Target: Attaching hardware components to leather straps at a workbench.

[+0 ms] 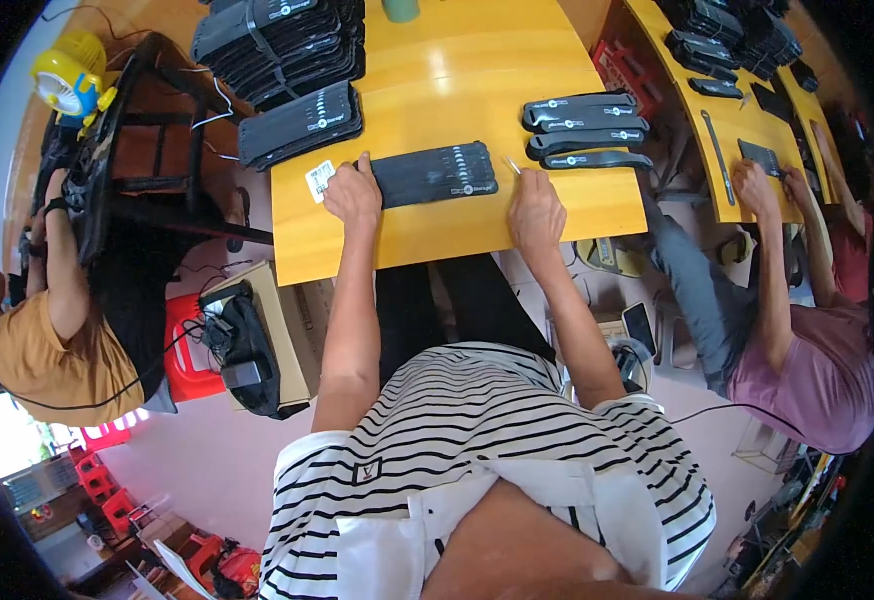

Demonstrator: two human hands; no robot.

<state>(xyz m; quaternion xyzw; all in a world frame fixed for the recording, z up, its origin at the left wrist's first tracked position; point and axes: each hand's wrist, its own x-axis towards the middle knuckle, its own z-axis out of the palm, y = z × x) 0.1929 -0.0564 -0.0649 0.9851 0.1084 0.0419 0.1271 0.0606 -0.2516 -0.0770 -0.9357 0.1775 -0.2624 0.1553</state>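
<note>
On the yellow table (427,100) in front of me lies a flat black pouch (427,175), printed with a row of white marks along its right part. My left hand (354,192) is closed on its left end, thumb on top. Beside those fingers is a white printed label (319,181); whether they also touch it I cannot tell. Past the pouch's right end, my right hand (537,212) is closed around a small thin pale stick-like tool (513,165), whose tip points away to the left. Most of that tool is hidden by the fingers.
A stack of similar black pouches (302,122) stands at the left, with taller strapped bundles (277,50) behind. Several folded black pieces (587,130) lie at the right. A green cup (400,10) is at the far edge. Co-workers sit on both sides; a yellow fan (69,75) is left.
</note>
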